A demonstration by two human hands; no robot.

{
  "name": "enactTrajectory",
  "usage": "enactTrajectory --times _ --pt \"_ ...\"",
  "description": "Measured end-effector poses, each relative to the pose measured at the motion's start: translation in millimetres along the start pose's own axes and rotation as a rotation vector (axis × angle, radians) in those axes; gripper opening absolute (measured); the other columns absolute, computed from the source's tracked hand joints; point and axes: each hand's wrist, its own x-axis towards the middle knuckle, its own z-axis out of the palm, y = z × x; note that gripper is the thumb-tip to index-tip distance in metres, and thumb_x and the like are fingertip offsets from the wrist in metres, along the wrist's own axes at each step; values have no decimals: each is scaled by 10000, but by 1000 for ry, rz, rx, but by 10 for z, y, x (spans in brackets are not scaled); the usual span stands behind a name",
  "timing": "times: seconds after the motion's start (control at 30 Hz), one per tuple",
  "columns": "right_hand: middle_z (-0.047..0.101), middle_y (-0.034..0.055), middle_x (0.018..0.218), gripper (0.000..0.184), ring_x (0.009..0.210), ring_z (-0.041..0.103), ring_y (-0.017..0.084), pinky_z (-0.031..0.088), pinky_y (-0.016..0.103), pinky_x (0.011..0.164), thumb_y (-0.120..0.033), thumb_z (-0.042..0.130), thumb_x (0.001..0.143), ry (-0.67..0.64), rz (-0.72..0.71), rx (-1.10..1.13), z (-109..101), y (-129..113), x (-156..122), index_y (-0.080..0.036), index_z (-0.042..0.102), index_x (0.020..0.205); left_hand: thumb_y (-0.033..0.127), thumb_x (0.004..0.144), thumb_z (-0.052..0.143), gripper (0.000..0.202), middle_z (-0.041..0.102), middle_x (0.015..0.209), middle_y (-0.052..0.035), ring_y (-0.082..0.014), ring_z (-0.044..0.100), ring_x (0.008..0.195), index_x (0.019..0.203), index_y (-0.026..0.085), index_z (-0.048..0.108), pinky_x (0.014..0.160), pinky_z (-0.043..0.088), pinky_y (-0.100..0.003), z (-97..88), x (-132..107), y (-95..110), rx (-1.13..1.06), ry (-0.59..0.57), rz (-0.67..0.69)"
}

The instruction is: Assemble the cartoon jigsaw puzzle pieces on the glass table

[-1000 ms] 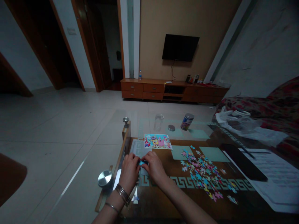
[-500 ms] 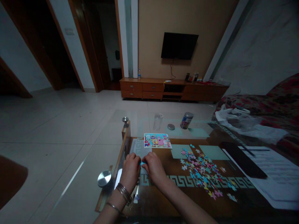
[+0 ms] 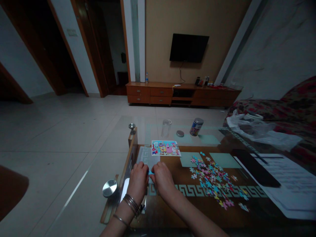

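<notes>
Puzzle pieces strew the glass table (dark television beyond).

Glass-topped table across my lower frame.
On it I see puzzle pieces lower right, a cartoon card near centre, papers far right.

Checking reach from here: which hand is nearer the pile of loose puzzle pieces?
Right. The right hand is left of the puzzle-piece pile, apart from it; the left hand is farther away, beyond the right.
</notes>
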Motion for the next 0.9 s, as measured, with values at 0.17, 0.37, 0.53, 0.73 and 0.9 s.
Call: enactTrajectory --times 0.17,0.37,0.53,0.73,0.9 --pt "658 120 1008 190 999 574 269 422 315 826 -151 699 785 13 -2 29 -1 30 -10 -113 685 971 54 796 484 194 556 1031 -60 -218 485 999 907 165 597 855 368 -318 13 11 -43 -29 2 12" --pt "661 121 1004 167 991 577 282 412 330 808 -174 720 766 0 -40 -49 -22 20 23 -136 693 926 82 788 537 142 545 1031 -64 -226 476 1010 898 163 575 857 372 -318 69 4 -126 -77 19 27" --pt "674 111 1012 229 999 584 260 389 326 821 -166 704 771 -33 -49 14 -11 81 63 -146 666 997 50 761 544 188 552 1009 -53 -219 484 992 903 173 559 853 377 -315 103 -3 -168 -116 27 40" --pt "672 85 983 170 955 584 213 382 277 791 -134 709 752 -54 -80 152 -1 156 83 -158 680 918 13 737 557 286 559 986 -50 -212 494 1004 971 175 592 884 380 -307 116 18 -180 -180 43 49" --pt "677 83 941 163 893 584 197 381 262 745 -100 729 713 -52 -62 218 -6 146 106 -146 675 860 25 719 601 237 544 971 -51 -211 506 996 907 168 627 884 391 -296 115 14 -206 -216 44 31"
